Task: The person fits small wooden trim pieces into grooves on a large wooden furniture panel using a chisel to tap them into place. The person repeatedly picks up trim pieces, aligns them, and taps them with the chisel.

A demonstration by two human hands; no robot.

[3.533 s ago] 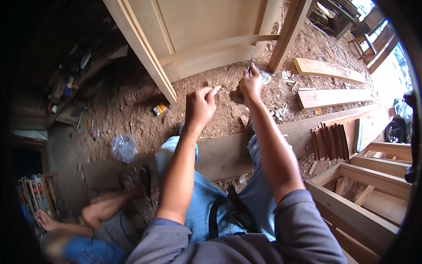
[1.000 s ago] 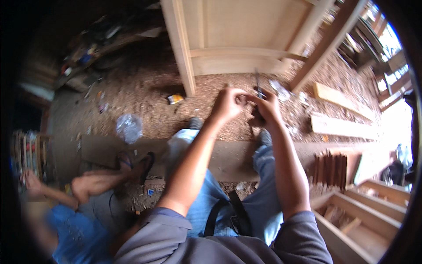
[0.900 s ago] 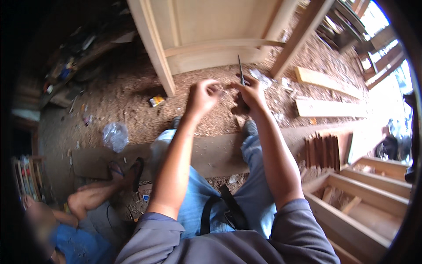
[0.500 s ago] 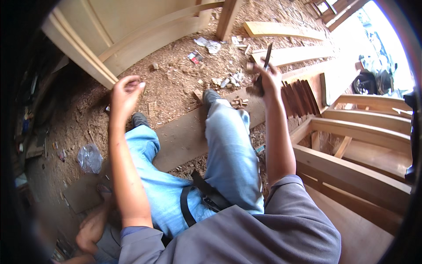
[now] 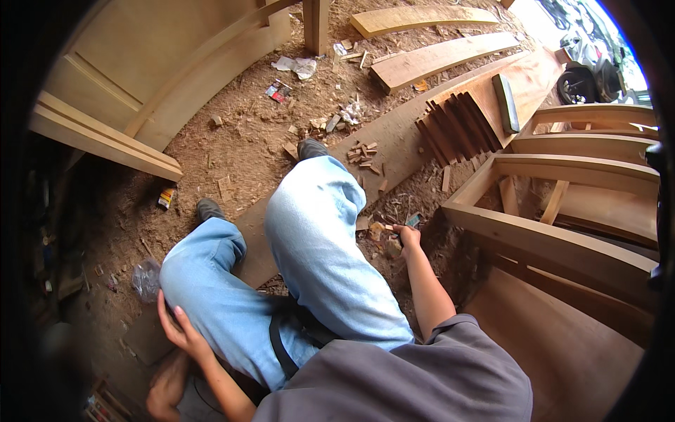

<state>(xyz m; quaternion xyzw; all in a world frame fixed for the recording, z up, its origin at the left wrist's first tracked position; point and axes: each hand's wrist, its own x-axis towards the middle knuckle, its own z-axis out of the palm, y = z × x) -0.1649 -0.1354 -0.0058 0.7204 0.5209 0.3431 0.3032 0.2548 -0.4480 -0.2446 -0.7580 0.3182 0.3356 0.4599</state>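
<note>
My left hand (image 5: 181,332) lies against the outer side of my left leg in blue jeans (image 5: 211,260), fingers stretched and apart, nothing in it. Low beside my right leg, my right hand (image 5: 408,239) is closed near the ground; what its fingers hold is too small and hidden to make out. Close to its fingertips are small yellowish scraps (image 5: 385,239) and a small teal item (image 5: 414,219). Further ahead, small cut wood pieces (image 5: 362,155) sit on a long board (image 5: 401,137), beside a row of dark brown wood strips (image 5: 460,129).
Curved planks (image 5: 443,60) lie on the sawdust-covered ground ahead. A slatted wooden frame (image 5: 548,235) stands close on my right, and a large panelled piece (image 5: 140,77) at the far left. Another person's arm (image 5: 167,390) shows at lower left, near a clear plastic bag (image 5: 145,279).
My right hand has come down and back from ahead, where it held a dark tool, to beside my right leg. My left hand has dropped from raised to my left leg.
</note>
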